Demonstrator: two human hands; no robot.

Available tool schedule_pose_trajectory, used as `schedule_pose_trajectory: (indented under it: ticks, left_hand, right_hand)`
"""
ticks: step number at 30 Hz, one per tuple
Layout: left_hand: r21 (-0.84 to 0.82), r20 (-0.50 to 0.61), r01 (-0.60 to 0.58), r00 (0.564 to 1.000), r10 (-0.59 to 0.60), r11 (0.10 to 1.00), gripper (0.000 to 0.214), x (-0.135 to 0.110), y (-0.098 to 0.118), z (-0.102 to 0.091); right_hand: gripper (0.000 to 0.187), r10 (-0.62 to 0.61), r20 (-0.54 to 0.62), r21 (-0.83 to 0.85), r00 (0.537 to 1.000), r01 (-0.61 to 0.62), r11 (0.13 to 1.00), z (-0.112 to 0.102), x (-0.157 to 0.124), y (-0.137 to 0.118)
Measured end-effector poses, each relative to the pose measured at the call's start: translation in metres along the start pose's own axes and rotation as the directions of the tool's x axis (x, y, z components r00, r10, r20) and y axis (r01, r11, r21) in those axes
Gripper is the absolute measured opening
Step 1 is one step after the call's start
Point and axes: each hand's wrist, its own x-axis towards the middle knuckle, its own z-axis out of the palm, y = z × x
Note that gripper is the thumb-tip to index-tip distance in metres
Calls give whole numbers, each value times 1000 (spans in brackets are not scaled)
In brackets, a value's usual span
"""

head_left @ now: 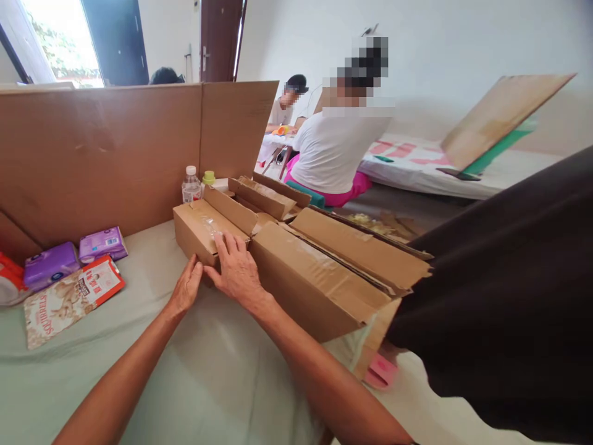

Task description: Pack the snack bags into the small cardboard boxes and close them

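A small cardboard box [191,230] with clear tape on its top stands at the table's far side. The fingers of my right hand [238,269] are spread over its near top edge, thumb pointing at the near face. Against that near face rests my left hand [186,289], its fingers stretched out and close together. Neither hand is wrapped round anything. Just right of my right hand sits a longer taped cardboard box [301,272]. Behind it lies another cardboard box [356,244] with raised flaps, and a flapped carton [262,196] is farther back.
A tall cardboard panel [102,148] borders the table's [208,383] far side. A clear bottle [191,185] and a green-capped container [209,178] stand behind the small box. Purple packs [50,266] and a printed bag [74,296] lie left. A dark curtain [504,278] hangs right; people sit beyond.
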Motion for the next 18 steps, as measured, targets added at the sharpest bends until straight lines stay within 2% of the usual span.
schedule_pose_trajectory:
  ticks: [3, 6, 9, 12, 14, 16, 18]
  left_hand:
    - [20, 102, -3, 995, 1, 1000, 51, -38, -7, -21]
    - [79, 159, 4, 987, -17, 997, 52, -101, -18, -50]
    - [175, 113, 54, 991, -75, 983, 49, -176, -27, -85]
    - [296, -65, 161, 987, -148, 942, 42, -243, -35, -131]
    - [387, -246, 261, 953, -174, 884, 38, -281, -39, -175]
    - [463, -451, 384, 878, -161, 799, 38, -312, -42, -233]
    - [498, -649, 520, 754, -101, 694, 40, -339, -41, -299]
  right_hand:
    - [66, -78, -139, 118, 987, 95, 989, -3, -22, 14]
    - [51, -157, -246, 168, 956, 201, 965, -7, -65, 16]
    - [30, -302, -146, 197, 942, 327, 924, 5, -117, 7]
    - [32, -526, -53, 203, 849, 524, 827, 35, -159, -17]
    - [37, -629, -59, 222, 775, 625, 748, 56, -176, -42]
    - [42, -712, -68, 266, 699, 700, 663, 71, -187, -66]
    - [46, -777, -40, 316, 628, 746, 587, 83, -192, -83]
